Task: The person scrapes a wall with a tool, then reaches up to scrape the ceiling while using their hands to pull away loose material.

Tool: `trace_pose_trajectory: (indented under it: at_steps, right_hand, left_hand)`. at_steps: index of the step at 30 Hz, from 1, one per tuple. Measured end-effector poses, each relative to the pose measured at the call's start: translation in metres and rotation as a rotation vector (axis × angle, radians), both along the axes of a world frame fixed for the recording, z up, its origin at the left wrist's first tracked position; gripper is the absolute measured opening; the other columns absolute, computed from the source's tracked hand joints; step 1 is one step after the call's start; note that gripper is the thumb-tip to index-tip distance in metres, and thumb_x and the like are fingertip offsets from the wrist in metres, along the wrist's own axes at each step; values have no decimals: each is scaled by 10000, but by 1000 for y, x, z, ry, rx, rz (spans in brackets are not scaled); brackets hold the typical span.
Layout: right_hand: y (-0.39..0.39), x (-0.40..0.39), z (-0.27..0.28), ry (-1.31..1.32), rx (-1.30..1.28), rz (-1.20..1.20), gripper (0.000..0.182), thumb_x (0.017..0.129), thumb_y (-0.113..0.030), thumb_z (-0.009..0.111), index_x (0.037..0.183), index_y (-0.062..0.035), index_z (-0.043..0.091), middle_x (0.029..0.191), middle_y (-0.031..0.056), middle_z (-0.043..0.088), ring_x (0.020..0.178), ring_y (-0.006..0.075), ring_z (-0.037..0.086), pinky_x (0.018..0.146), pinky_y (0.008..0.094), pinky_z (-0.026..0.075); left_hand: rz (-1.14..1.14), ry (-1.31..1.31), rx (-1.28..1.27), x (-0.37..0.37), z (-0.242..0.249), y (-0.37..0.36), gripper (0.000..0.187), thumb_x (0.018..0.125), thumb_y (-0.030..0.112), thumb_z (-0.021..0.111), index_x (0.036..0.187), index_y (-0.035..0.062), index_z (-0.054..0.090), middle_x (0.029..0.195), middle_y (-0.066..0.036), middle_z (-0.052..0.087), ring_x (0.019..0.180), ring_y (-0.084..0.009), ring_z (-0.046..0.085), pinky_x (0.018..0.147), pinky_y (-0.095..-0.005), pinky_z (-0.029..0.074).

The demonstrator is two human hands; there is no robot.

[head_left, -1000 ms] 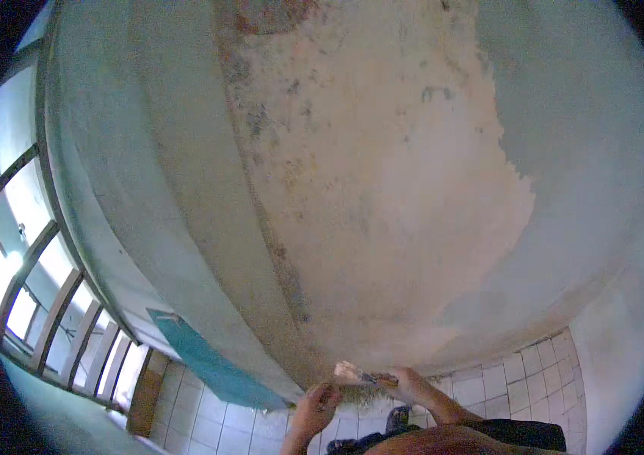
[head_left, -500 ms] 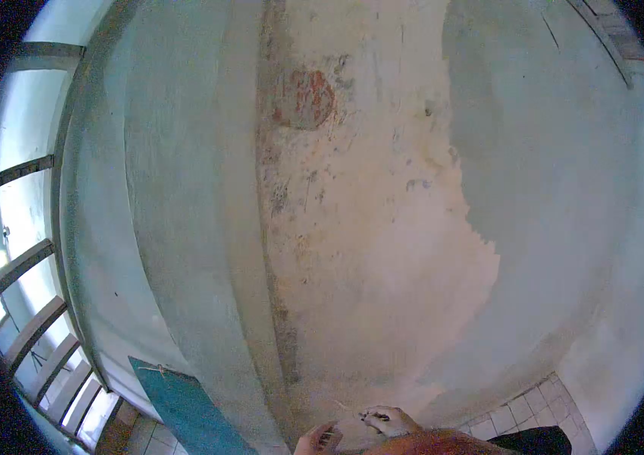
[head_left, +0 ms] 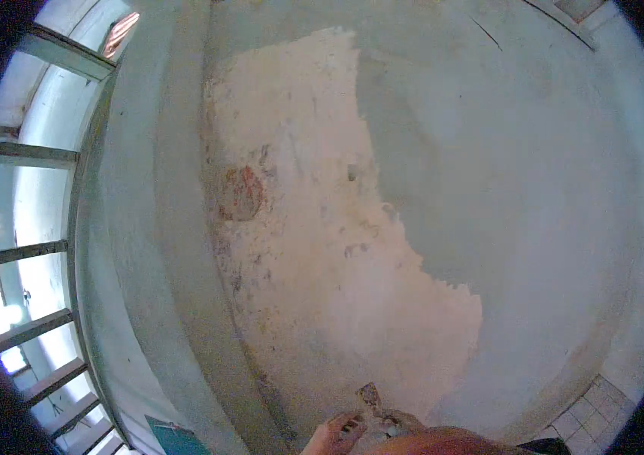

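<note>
Low down, left hand (head_left: 335, 437) open, right hand (head_left: 391, 423) gripping scraper (head_left: 369, 396), blade tilted up.

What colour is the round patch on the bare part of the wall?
Reddish-brown, like exposed brick, the round patch shows best in the head view.

Both hands, left hand (head_left: 335, 437) and right hand (head_left: 397, 423), around a scraper (head_left: 369, 396) against the peeling wall (head_left: 322, 250).

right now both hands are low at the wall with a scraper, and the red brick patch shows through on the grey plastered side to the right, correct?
Not quite. Both hands, left hand and right hand, are low at the wall with the scraper, but the head view shows the red brick patch in the bare, pale stripped area, left of the grey plaster.
</note>
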State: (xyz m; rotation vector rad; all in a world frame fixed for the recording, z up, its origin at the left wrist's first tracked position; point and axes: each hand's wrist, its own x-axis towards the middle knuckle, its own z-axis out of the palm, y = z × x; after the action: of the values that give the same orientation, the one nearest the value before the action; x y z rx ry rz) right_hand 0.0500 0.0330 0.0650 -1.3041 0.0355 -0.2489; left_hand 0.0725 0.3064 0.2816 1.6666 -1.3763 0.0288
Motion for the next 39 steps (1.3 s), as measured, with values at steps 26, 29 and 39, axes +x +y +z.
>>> trace_pose_trajectory:
  at_steps: [26, 29, 39]
  right_hand:
    - [120, -29, 75, 405, -587, 31, 258, 881, -149, 600, 1098, -10, 573, 738, 18, 549, 563, 77, 506, 505, 260, 429]
    - [137, -29, 74, 278, -658, 56, 253, 884, -143, 593, 1100, -13, 568, 727, 22, 547, 583, 88, 519, 532, 271, 446]
    - [208, -70, 64, 568, -876, 538, 378, 867, -262, 601, 1170, -41, 555, 1072, 200, 623, 988, 317, 615, 849, 398, 482]
  left_hand:
    - [333, 357, 281, 10, -136, 55, 317, 832, 178, 622, 1105, 20, 595, 991, -178, 606, 912, -369, 587, 783, -404, 479]
    - [363, 313, 95, 9, -144, 73, 292, 825, 137, 629, 1097, 33, 606, 997, -176, 610, 899, -357, 590, 774, -405, 480]
    - [561, 684, 81, -20, -179, 154, 254, 861, 65, 582, 1099, -20, 610, 916, -134, 639, 791, -183, 599, 703, -295, 471]
